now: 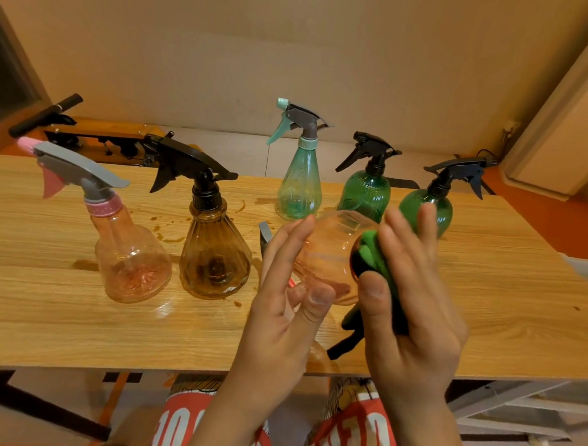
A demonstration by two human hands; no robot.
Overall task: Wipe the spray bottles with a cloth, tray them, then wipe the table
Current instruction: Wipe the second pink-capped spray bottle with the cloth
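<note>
Step in hand, as judged: wiping of the bottles; traying and the table wipe are not yet begun. A clear pinkish bottle [328, 254] is held tipped in mid-air at centre frame, above the table [79, 331]. It is clasped betw. thumb and fingers of the left hand [283, 289], and its spray end is mostly hidden behind that hand. The green-and-black cloth [372, 256] is pinched betw. thumb and fingers of the right hand [414, 295] and pressed on the bottle's right side.

Five others are seen standing: pink-capped bottle [129, 249] and amber bottle [214, 253] at left, teal bottle [299, 189], green bottle [364, 192] and 2nd green bottle [431, 208] at upper right. Wet marks [164, 230] are seen by the amber one. No tray is in view.

Next, prob.: the bottle is to be turned in the grip so unwiped plastic meets the cloth. A firm hold is called for, as it may be slick.
</note>
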